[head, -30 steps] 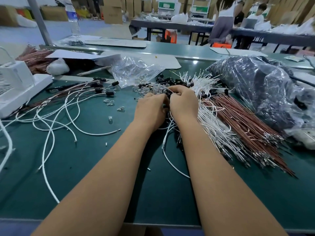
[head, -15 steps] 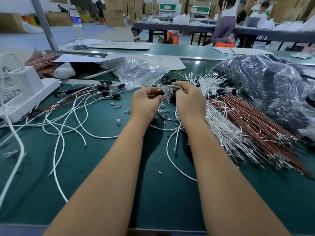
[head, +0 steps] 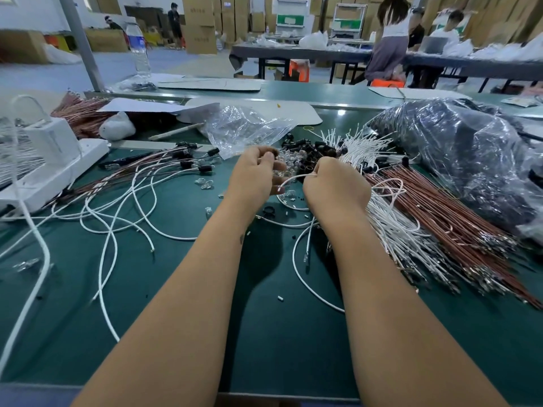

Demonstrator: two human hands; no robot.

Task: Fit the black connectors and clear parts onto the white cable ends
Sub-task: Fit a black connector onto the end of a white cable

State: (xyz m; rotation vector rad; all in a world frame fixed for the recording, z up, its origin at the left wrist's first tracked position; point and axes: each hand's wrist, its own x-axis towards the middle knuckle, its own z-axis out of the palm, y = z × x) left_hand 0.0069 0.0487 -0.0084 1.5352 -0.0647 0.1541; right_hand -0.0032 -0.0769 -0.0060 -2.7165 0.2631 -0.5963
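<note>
Across a green work mat in a warehouse stacked with cardboard boxes, cables lie loose. At twelve o'clock, the right hand pinches a white cable, its free end arcing toward eight o'clock. The left hand, fingers curled, pinches a small black connector above the clear parts.

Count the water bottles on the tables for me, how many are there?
1. The water bottle stands upright at the far left of the bench, beside the grey post. Others may hide behind the bags.
</note>
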